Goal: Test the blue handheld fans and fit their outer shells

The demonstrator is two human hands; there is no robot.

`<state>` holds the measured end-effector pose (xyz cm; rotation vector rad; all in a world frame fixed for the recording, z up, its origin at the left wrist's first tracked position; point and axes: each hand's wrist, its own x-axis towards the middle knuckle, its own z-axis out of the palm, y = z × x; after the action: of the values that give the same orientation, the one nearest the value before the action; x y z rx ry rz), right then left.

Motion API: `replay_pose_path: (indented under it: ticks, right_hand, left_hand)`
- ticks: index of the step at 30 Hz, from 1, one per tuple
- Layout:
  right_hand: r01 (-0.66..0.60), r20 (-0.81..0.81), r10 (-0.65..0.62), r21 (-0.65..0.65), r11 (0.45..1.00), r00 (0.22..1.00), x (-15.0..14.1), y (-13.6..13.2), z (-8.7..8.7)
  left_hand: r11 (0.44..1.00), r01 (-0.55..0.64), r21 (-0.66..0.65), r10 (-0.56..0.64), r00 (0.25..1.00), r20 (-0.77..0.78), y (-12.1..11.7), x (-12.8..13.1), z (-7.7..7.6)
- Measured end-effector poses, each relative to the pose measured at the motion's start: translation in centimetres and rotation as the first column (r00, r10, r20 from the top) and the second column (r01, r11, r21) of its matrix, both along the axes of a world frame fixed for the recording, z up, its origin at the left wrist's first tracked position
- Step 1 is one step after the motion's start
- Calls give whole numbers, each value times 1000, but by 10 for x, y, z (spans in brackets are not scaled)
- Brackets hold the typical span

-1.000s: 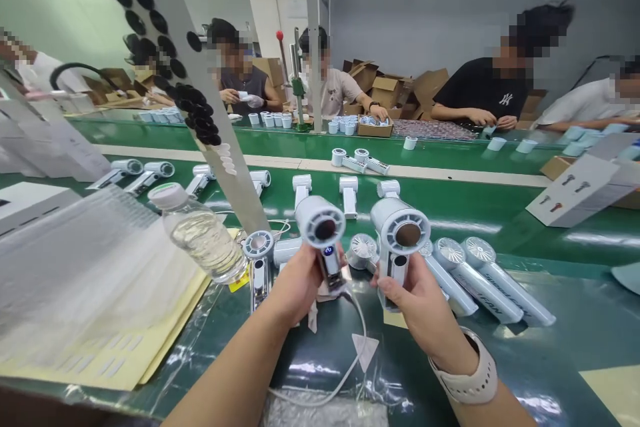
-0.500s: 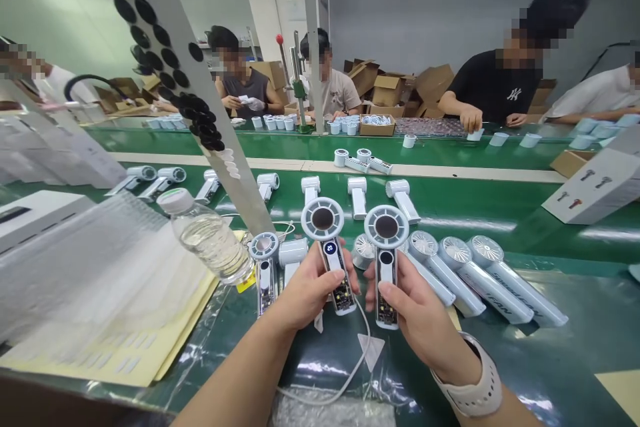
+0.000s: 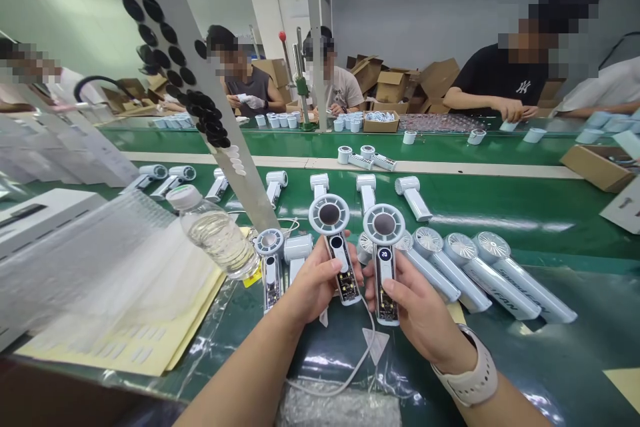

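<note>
My left hand (image 3: pixel 314 283) is closed around a pale blue handheld fan (image 3: pixel 329 215), its thumb on the front of the handle. The small round display of this fan is dark. A second handheld fan (image 3: pixel 384 224) is gripped upright by my right hand (image 3: pixel 417 300), thumb on its handle; its display is lit and reads 20. Circuit parts show in the lower handles of both. Left of my hands lies another fan (image 3: pixel 271 260) with a round grille. Several fans (image 3: pixel 505 280) lie in a row to the right, some lettered.
A water bottle (image 3: pixel 217 233) leans beside yellow sheets (image 3: pixel 185 340) and bubble wrap. A slanted post (image 3: pixel 240 173) rises at left. More fans (image 3: pixel 413 197) lie on the green belt (image 3: pixel 475 203). Co-workers sit opposite, handling pale blue cups (image 3: pixel 477 137). A white cable (image 3: pixel 350 380) crosses the front.
The left fan's display has gone dark, while the right fan's display has lit up. The whole view has shifted slightly. A co-worker's hand opposite has moved right along the cups.
</note>
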<state>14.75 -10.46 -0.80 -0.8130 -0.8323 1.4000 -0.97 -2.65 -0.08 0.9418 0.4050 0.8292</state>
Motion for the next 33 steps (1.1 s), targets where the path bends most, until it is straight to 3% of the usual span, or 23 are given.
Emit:
replay_pose_path:
  ticks: [5, 10, 13, 20, 28, 33]
  right_hand:
    - [35, 20, -35, -19, 999, 999, 1, 0, 0]
    - [54, -5, -54, -25, 998, 999, 5, -3, 1]
    - [4, 11, -4, 20, 1000, 1000, 8, -3, 2]
    - [30, 11, -30, -31, 999, 999, 11, 1, 3]
    - [73, 52, -70, -47, 996, 996, 10, 1, 6]
    - [65, 32, -64, -31, 997, 997, 8, 0, 9]
  left_hand:
    - [997, -65, 35, 67, 997, -48, -1, 4, 2]
    - [995, 35, 99, -33, 999, -22, -1, 3, 2]
    - [989, 24, 143, -16, 998, -58, 2, 2, -1]
    - [983, 98, 154, -84, 992, -97, 2, 3, 1]
    - [993, 2, 118, 12, 993, -121, 4, 5, -5]
    - [987, 53, 149, -39, 995, -94, 2, 3, -4]
